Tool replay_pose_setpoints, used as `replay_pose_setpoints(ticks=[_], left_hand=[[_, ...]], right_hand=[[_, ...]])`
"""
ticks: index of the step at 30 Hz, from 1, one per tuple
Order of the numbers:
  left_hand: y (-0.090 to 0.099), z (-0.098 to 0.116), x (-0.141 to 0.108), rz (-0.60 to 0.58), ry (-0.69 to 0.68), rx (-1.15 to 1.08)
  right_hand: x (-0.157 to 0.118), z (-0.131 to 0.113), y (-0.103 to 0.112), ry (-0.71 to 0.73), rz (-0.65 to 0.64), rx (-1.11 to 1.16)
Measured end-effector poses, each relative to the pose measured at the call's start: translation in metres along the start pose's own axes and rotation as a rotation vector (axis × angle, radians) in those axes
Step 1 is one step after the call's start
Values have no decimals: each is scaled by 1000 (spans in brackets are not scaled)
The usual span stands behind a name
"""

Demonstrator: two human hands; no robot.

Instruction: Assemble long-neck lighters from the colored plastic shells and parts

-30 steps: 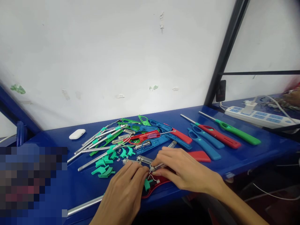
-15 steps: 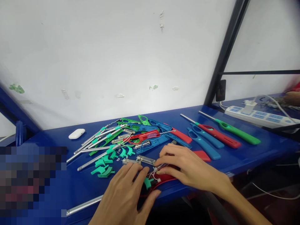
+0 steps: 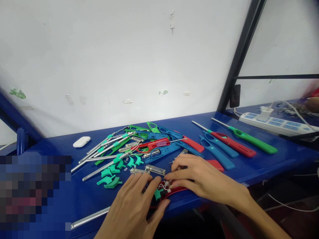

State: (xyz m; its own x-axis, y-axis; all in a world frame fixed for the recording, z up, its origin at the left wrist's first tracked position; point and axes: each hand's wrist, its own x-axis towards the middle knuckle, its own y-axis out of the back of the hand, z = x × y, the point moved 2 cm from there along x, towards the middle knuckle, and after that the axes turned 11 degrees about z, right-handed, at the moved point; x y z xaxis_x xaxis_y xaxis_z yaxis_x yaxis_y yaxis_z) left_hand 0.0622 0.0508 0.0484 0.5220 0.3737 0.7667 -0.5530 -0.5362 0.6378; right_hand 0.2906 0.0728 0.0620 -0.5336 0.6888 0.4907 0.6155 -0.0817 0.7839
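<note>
The near long plastic casing was red, its small plastic trigger green, the flat tabletop blue.

We look forward and down from head height, close over the near edge of the table

Your left hand and right hand partly hide the red handle; the view's edge cuts the power strip.
</note>
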Motion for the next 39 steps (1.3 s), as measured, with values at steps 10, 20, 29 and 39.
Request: replay_pose_setpoints(ticks=[10, 20, 29, 39], left_hand=[[0, -3, -2, -60, 20, -70], [-1, -3, -3, -107, 14, -113], [-1, -4, -1, -147, 22, -186], [1, -5, -1, -124, 7, -211]], right_hand=[[-3, -10, 4, -20, -57, -52], [-6, -15, 4, -33, -95, -131], [-6, -16, 4, -36, -71, -108], [-10, -11, 3, -43, -51, -69]])
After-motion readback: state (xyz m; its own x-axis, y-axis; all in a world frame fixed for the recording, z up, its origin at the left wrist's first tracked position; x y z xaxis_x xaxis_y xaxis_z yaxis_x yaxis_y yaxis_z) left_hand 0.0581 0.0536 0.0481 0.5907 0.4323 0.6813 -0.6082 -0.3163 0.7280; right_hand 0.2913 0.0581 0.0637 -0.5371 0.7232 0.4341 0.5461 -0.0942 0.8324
